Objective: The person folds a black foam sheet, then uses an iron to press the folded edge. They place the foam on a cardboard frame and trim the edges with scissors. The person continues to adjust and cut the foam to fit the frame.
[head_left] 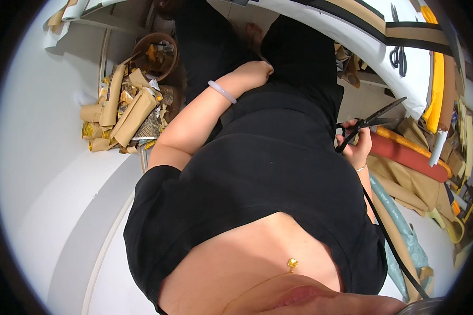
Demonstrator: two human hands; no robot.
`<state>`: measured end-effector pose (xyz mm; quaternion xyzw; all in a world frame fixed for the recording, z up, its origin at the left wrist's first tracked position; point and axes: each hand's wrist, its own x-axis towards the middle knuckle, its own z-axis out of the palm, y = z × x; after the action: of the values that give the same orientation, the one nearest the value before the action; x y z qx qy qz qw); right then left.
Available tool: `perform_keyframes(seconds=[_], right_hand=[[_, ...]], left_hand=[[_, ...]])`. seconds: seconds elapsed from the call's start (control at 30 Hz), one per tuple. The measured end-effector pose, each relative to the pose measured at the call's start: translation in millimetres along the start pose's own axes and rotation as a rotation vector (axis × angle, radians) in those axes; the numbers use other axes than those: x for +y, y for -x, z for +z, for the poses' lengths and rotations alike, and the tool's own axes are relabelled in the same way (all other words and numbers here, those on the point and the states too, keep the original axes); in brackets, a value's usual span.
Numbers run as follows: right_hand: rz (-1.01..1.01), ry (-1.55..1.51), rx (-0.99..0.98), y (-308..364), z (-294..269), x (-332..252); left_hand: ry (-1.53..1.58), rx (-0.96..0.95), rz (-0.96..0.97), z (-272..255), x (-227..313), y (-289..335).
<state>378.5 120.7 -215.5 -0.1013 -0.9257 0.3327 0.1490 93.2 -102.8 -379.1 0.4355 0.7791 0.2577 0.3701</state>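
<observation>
My left hand (253,74) rests on my lap, its fingers curled into a loose fist against the black clothing. Whatever it may hold is hidden. Out at my right side, my right hand (356,150) is closed around the handles of black scissors (379,114). Their blades are spread apart and point away to the right, with nothing visible between them. A second pair of black scissors (398,61) lies on the white-covered table, beyond the right hand.
At left, a brown bin (174,56) stands by a heap of tan and patterned scraps (134,113). The table edge (347,29) curves across the upper right. Yellow rolls (433,100), a red roll (404,155) and folded tan material (410,186) crowd the right side.
</observation>
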Motion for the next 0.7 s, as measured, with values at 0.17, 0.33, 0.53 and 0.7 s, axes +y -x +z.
perform_keyframes(seconds=[0.17, 0.33, 0.53, 0.7], right_hand=[[0.061, -0.082, 0.028, -2.3, 1.2, -0.8], [0.038, -0.13, 0.061, -2.9, 4.7, 5.3], [0.071, -0.179, 0.1, -0.2, 2.2, 18.4], [0.043, -0.196, 0.05, -8.0, 5.5, 26.1]], left_hand=[[0.018, 0.069, 0.056, 1.6, 3.3, -1.0], [0.043, 0.082, -0.01, 3.0, 2.3, 1.7], [0.088, 0.134, -0.082, -7.8, 5.8, 17.9], [0.355, 0.085, -0.11, -20.5, 25.4, 32.2]])
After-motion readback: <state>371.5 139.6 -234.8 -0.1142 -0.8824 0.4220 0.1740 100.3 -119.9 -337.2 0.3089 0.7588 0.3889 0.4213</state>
